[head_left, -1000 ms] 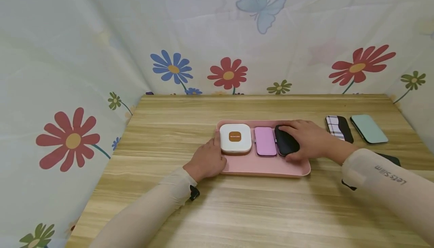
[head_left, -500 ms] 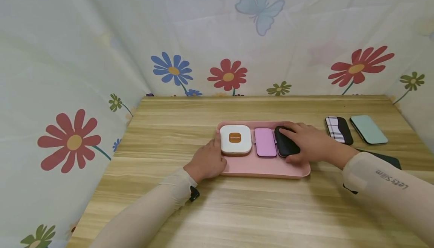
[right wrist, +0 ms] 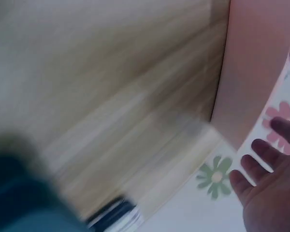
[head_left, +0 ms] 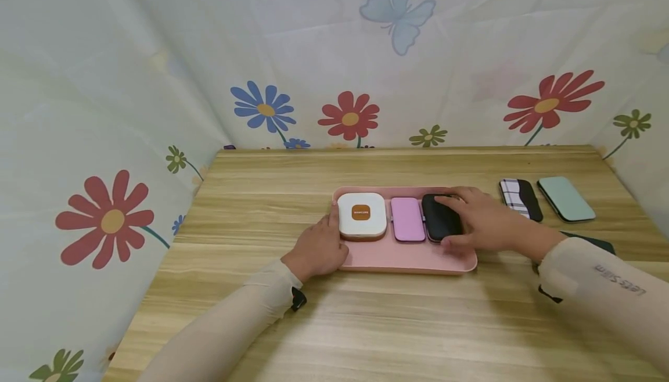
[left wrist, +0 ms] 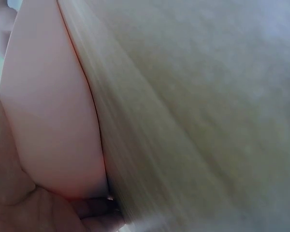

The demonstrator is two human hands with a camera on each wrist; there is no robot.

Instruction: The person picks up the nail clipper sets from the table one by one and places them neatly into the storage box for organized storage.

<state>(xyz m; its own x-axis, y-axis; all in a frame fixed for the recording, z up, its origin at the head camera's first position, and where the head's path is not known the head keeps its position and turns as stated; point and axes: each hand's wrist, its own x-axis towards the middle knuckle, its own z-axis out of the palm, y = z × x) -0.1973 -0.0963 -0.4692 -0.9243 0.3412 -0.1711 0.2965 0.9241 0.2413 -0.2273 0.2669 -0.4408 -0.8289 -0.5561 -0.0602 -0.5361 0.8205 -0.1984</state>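
A pink tray (head_left: 402,258) lies on the wooden table with three cases in a row. At its left is a white rounded box (head_left: 363,228) with a brown label. A slim lilac case (head_left: 408,220) sits in the middle, and a black case (head_left: 438,219) at the right. My left hand (head_left: 317,247) grips the tray's left end; the left wrist view shows its fingers (left wrist: 94,208) against the tray wall. Over the right side of the black case is my right hand (head_left: 491,222). Its fingers (right wrist: 268,153) are spread and hold nothing in the right wrist view.
Right of the tray lie a plaid-and-black case (head_left: 522,199) and a mint-green case (head_left: 567,198). A dark green case (head_left: 593,242) is partly hidden behind the right forearm. A flowered curtain (head_left: 292,33) borders the table at the back and sides.
My right hand has loosened and drawn slightly to the right, so more of the black case shows. The left hand and the tray have stayed in place.
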